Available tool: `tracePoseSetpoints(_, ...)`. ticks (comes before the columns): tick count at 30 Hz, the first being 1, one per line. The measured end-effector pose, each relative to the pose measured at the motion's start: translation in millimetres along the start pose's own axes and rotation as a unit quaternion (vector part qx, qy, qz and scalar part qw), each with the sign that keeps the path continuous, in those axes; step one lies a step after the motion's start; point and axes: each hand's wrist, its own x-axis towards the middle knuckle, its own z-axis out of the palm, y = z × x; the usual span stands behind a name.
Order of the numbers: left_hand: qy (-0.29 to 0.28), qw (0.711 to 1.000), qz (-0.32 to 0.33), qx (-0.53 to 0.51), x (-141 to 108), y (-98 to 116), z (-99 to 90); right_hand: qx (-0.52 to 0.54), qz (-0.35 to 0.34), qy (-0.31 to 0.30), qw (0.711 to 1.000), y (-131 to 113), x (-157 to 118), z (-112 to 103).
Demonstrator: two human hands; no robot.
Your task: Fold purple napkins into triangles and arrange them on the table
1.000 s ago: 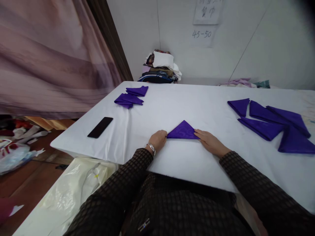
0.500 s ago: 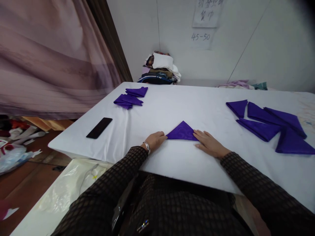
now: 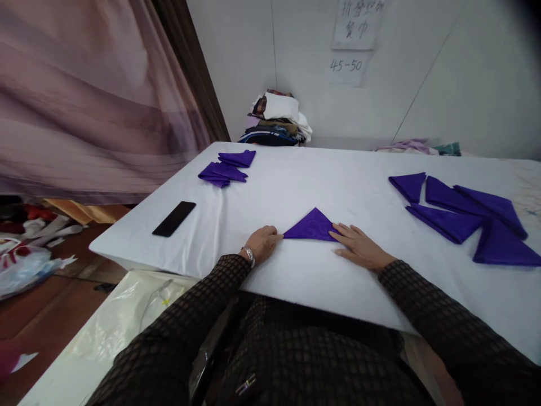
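A purple napkin, folded into a triangle, lies flat on the white-covered table with its point facing away from me. My left hand has its fingers pinched together on the left corner; a silver bracelet is on that wrist. On the opposite corner rests my right hand, fingers stretched out and lying flat, the fingertips touching the cloth. Several more purple folded napkins lie to the right. At the far left is a small group of purple napkins with folded, pointed ends.
A black phone lies near the table's left edge. Behind the table stands a pile of folded clothes against the wall. A pink curtain hangs at the left. A plastic-covered surface sits lower, beside the table.
The left hand has slid very slightly left along with the napkin's left corner. The right hand stays in place. The camera view has shifted a little.
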Motion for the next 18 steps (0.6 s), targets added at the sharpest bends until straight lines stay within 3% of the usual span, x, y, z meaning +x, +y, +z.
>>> tracePoseSetpoints(4,0.020,0.998,-0.036,-0.046,-1,-4,-4.2,-0.002,0.000,-0.001,1.000,0,0,0)
tracePoseSetpoints(8,0.102,0.981,-0.125,-0.112,22,-3,-16.5,0.000,-0.003,0.010,1.000,-1,0,0)
tracePoseSetpoints(11,0.131,0.984,-0.078,-0.092,54,14,-19.0,-0.004,-0.004,0.015,1.000,-1,0,1)
tracePoseSetpoints(15,0.012,0.997,0.074,-0.034,87,46,0.6,-0.010,-0.002,0.022,1.000,-1,0,2)
tracePoseSetpoints(18,-0.074,0.992,0.104,-0.002,92,54,20.3,-0.011,-0.004,0.029,1.000,-1,0,4)
